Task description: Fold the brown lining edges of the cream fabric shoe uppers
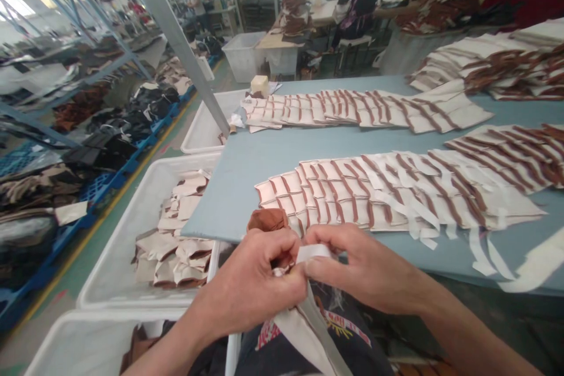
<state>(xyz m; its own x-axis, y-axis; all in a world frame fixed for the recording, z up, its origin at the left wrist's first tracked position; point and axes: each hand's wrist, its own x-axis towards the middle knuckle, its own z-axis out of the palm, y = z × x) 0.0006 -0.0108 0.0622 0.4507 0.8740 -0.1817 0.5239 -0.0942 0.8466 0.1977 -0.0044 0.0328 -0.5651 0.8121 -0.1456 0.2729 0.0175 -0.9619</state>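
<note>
At the near edge of one blue table (240,167), I see the left hand (259,276) pinching one cream fabric piece (304,329), the right hand (361,270) gripping one white strip (314,252) against it, three white bins (152,191) at left

Head-worn cam, fwd/down, close above L hand (259,279) & R hand (359,267).

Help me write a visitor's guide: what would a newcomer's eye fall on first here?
Probably the left hand and right hand, close together at lower centre, the right pinching a white strip. Next, the overlapping cream-and-brown pieces fanned in long rows across the blue table. Left of it, a white bin holds loose cream pieces.
</note>
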